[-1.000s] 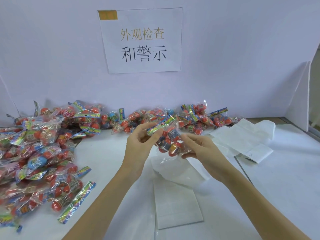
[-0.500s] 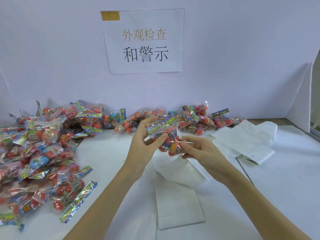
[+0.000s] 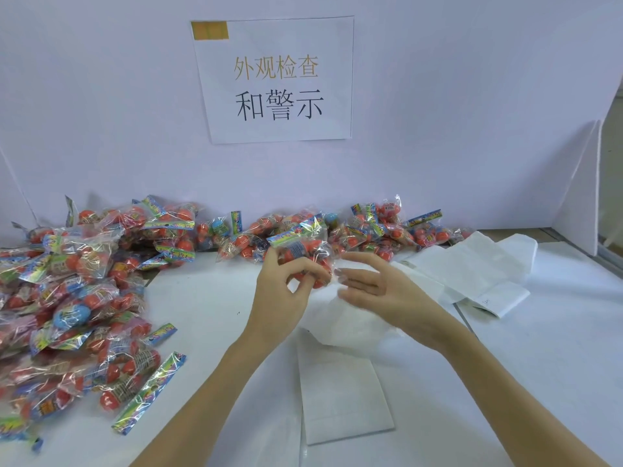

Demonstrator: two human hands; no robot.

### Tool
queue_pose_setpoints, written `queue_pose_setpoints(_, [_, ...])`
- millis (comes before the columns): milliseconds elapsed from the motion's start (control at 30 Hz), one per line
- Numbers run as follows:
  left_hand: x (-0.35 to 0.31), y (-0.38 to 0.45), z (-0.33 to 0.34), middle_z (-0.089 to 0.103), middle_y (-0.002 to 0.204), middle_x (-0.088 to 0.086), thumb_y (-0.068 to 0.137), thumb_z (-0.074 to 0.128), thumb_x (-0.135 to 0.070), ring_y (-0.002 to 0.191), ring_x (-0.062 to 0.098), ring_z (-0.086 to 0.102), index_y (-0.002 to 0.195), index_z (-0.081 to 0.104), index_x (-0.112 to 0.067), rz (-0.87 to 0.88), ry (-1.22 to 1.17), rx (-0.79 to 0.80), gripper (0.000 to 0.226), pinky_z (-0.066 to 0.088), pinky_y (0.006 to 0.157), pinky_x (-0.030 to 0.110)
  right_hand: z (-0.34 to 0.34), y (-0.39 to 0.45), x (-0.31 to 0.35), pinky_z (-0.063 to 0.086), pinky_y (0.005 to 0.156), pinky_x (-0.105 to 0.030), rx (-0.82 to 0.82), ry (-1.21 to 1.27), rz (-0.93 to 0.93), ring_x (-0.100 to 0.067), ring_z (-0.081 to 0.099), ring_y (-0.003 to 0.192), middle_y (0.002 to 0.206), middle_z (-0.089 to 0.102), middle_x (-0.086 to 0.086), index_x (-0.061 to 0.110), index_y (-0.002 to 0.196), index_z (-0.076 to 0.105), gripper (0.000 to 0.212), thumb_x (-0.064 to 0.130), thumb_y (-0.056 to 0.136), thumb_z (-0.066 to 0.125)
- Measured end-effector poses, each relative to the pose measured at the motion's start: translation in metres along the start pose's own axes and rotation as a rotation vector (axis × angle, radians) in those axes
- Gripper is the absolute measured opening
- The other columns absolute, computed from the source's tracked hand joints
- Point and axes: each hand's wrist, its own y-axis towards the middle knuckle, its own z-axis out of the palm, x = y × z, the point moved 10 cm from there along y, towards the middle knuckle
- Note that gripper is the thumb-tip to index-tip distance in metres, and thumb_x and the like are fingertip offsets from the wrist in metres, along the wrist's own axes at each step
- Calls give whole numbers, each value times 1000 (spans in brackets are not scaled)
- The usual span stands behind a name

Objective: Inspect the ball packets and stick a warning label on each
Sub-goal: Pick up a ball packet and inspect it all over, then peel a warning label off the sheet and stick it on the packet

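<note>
My left hand (image 3: pixel 283 291) grips a clear packet of red balls (image 3: pixel 303 249) with a colourful header strip, holding it up above the table centre. Just to the right of the packet, my right hand (image 3: pixel 374 288) hovers with its fingers spread and relaxed, its fingertips close to the packet's edge and holding nothing I can make out. A big heap of the same ball packets (image 3: pixel 67 298) covers the left of the table. More packets (image 3: pixel 387 230) lie in a row along the back wall.
White label backing sheets (image 3: pixel 344 396) lie under and in front of my hands, with more white sheets (image 3: pixel 472 267) at the right. A paper sign (image 3: pixel 276 79) hangs on the back wall. A white side panel (image 3: pixel 583 187) stands at the far right.
My right hand has let go of the packet and opened its fingers beside it. My left hand has shifted its grip and now carries the packet alone.
</note>
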Motion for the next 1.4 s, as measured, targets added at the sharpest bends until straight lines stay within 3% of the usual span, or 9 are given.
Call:
queue_pose_setpoints(133, [-5,-1,-2,68,99,2,97,60,8,97,3,59,90,80,-23,66,93,-10,37,46,85,8,3,-2,-11,40,119,-31,43,-521,40,-12,44,144,156,45,5,35,157,36,94,33,80,90])
queue_pose_setpoints(300, [-3,1,-5,56,106,5,98,65,0,88,5,65,100,80,-21,53,95,-15,26,52,87,14,-16,1,-3,48,91,-21,-150,-700,-12,-11,59,101,119,61,3,26,146,49,68,36,87,83])
queue_pose_setpoints(367, [0,0,5,50,111,3,97,69,-5,92,13,62,113,78,-22,37,68,83,24,52,95,19,-20,1,-2,47,83,-18,-177,-706,-22,-6,59,92,105,62,8,28,140,54,59,35,89,81])
queue_pose_setpoints(533, [14,-12,35,35,122,-19,83,87,-36,117,0,49,135,60,-48,35,138,482,60,35,101,3,-27,0,9,40,81,-4,-293,-655,-130,-9,62,94,105,67,10,24,129,66,37,24,93,77])
queue_pose_setpoints(733, [13,-6,27,53,125,4,83,87,-31,112,14,55,101,80,-26,145,238,369,20,47,98,27,-24,-9,28,48,96,-22,-392,-593,-299,-6,68,103,112,73,13,18,119,70,22,13,97,72])
queue_pose_setpoints(867, [21,0,17,55,109,4,80,83,-43,95,12,56,90,80,-18,38,164,262,27,50,87,24,-13,-32,64,43,106,-23,-557,-721,-622,-13,61,119,125,69,8,14,123,71,23,14,100,69])
queue_pose_setpoints(933, [26,3,13,50,98,3,81,86,-37,85,9,54,87,78,-16,-17,145,221,23,51,81,23,-2,-36,74,43,106,-27,-519,-762,-745,-15,61,120,124,68,6,14,120,72,22,17,98,72])
queue_pose_setpoints(1100, [31,2,14,46,94,-2,81,88,-30,78,-2,51,87,78,-18,-88,110,249,17,45,73,10,22,-20,51,39,91,-24,-330,-908,-677,-15,61,102,107,71,4,15,111,75,17,17,94,77])
queue_pose_setpoints(1400, [45,-1,17,45,97,-2,94,77,-21,72,-6,53,87,74,-18,-227,42,333,9,46,70,8,10,-13,38,45,85,-33,-310,-805,-544,-21,67,88,96,78,5,16,108,79,13,12,99,70])
